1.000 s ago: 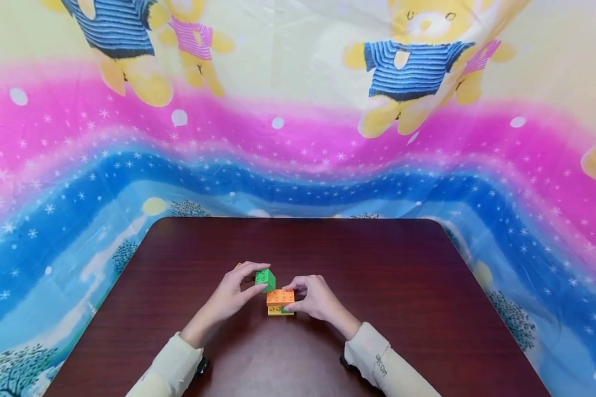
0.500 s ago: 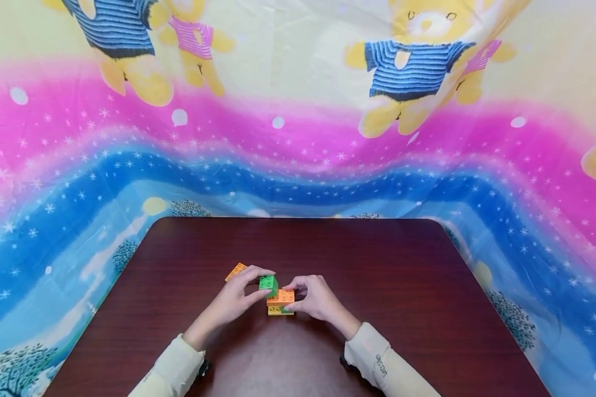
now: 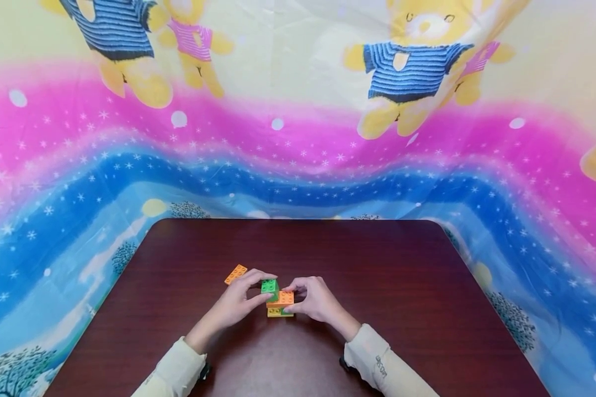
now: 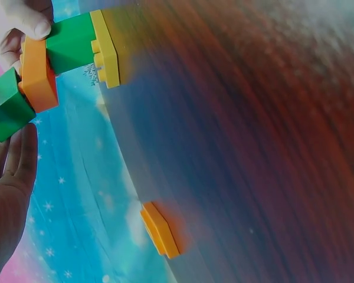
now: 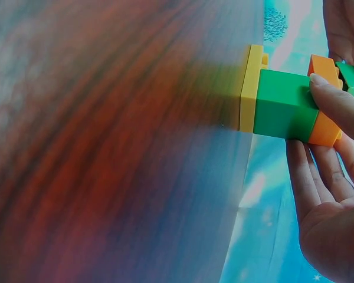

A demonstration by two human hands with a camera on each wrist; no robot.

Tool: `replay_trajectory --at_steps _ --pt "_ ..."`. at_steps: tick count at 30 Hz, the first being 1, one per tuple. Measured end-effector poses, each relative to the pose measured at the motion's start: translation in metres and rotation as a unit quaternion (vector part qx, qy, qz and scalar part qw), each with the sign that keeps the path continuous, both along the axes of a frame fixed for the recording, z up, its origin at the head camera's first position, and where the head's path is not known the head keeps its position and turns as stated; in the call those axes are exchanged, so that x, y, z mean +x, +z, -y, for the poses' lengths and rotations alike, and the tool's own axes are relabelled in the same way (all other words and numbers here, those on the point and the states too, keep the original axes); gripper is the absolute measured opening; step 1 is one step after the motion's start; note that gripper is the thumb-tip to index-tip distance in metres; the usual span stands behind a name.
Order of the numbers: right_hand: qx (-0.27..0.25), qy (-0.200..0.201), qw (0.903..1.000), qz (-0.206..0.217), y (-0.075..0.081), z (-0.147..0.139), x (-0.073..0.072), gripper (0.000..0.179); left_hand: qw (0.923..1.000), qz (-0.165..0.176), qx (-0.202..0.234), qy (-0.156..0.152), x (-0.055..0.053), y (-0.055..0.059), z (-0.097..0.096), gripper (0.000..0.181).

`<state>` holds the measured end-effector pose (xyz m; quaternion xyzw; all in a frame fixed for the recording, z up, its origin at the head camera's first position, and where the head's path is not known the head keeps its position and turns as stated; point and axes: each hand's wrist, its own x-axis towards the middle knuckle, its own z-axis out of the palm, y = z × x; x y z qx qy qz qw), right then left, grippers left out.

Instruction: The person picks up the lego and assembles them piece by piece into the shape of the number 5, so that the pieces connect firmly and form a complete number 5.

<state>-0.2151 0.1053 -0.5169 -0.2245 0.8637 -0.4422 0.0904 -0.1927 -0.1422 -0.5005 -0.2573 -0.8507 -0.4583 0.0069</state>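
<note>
My left hand [image 3: 235, 302] pinches a green toy building block [image 3: 269, 286] between thumb and fingers, above the left end of an orange brick [image 3: 288, 298]. In the left wrist view this held block [image 4: 10, 109] is tilted against the orange brick's studded side. The orange brick sits on a lower green block [image 4: 72, 41], which stands on a thin yellow plate [image 5: 250, 88]. My right hand [image 3: 319, 300] grips the stack from the right, its thumb and fingers around the orange brick and the top of the lower green block.
A loose orange studded plate [image 3: 235, 274] lies on the dark wooden table [image 3: 377, 275], just behind and left of my left hand. A printed cloth [image 3: 303, 138] with bears hangs around the table's back and sides.
My left hand has moved right and slightly down with the green block, bringing it onto the orange brick's left end. The loose orange plate has come into fuller view. My right hand stays put.
</note>
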Motion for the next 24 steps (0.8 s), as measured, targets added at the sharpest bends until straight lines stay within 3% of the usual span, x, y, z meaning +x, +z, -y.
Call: replay_trajectory --at_steps 11,21,24 --pt "-0.002 -0.002 1.0 -0.002 0.0 0.0003 0.0005 0.035 0.9992 -0.035 -0.01 -0.015 0.0013 -0.0023 -0.0019 0.037" --pt "-0.003 -0.003 1.0 -0.006 -0.001 0.0013 0.0006 0.032 0.9997 -0.02 -0.012 -0.004 0.0026 -0.0054 -0.0026 0.038" --pt "-0.002 -0.002 1.0 -0.008 -0.0015 0.0004 0.0 0.032 0.9995 -0.03 -0.012 -0.001 0.0029 -0.0055 -0.004 0.038"
